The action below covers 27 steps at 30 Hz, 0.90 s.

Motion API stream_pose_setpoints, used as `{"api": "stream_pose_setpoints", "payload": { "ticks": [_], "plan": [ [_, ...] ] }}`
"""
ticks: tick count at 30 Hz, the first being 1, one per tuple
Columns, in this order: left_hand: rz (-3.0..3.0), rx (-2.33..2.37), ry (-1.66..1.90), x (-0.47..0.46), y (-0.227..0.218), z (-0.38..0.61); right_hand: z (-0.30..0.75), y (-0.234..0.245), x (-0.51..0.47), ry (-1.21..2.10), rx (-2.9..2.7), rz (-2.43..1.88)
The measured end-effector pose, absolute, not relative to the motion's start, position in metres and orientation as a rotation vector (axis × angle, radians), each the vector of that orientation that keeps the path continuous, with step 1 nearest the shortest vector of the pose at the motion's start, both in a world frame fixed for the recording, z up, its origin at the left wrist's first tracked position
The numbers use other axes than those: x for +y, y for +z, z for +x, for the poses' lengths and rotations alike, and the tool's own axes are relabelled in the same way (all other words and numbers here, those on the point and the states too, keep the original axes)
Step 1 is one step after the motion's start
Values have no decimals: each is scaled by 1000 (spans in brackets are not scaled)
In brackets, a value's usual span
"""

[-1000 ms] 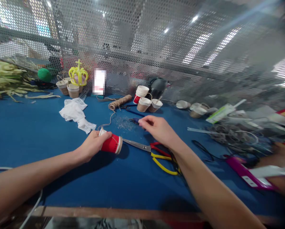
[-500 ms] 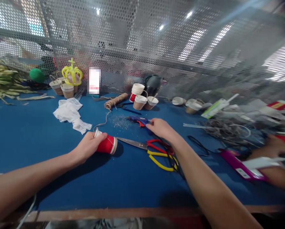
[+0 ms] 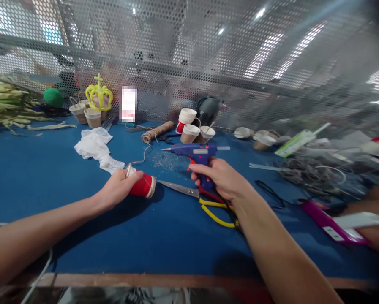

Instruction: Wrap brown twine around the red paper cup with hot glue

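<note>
My left hand (image 3: 118, 188) grips a red paper cup (image 3: 143, 185) lying on its side on the blue table (image 3: 164, 236), with a strand of twine (image 3: 141, 158) running from it to a twine spool (image 3: 156, 133). My right hand (image 3: 221, 177) is closed round the handle of a blue hot glue gun (image 3: 194, 151), held upright above the table, nozzle pointing left. Scissors (image 3: 205, 202) with red and yellow handles lie just below that hand, blades pointing toward the cup.
Paper cups (image 3: 192, 128) stand near the perforated metal screen (image 3: 189, 63). White crumpled tissue (image 3: 96, 147) lies at the left, with more cups and a yellow crown (image 3: 99, 95) behind. Tools and wires clutter the right, where another person's arm (image 3: 371, 236) rests.
My right hand closed on the glue gun that lay on the table and lifted it upright. The left hand kept hold of the red cup.
</note>
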State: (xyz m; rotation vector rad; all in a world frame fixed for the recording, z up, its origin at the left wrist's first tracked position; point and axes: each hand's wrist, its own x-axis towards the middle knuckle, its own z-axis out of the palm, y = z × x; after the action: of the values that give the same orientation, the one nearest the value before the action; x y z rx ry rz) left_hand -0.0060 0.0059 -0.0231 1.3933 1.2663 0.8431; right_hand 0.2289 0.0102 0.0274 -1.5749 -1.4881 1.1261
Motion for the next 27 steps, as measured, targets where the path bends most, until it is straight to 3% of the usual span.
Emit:
{"api": "stream_pose_setpoints", "payload": {
  "ticks": [5, 14, 27],
  "plan": [
    [1382, 1304, 792, 10, -26, -7, 214, 29, -16, 1216, -1658, -1477],
    [1325, 1272, 792, 13, -27, -7, 213, 32, -37, 895, -1959, -1712],
    [1275, 1270, 788, 14, -28, -4, 209, 27, -39, 757, -2101, -1582]
  ]
}}
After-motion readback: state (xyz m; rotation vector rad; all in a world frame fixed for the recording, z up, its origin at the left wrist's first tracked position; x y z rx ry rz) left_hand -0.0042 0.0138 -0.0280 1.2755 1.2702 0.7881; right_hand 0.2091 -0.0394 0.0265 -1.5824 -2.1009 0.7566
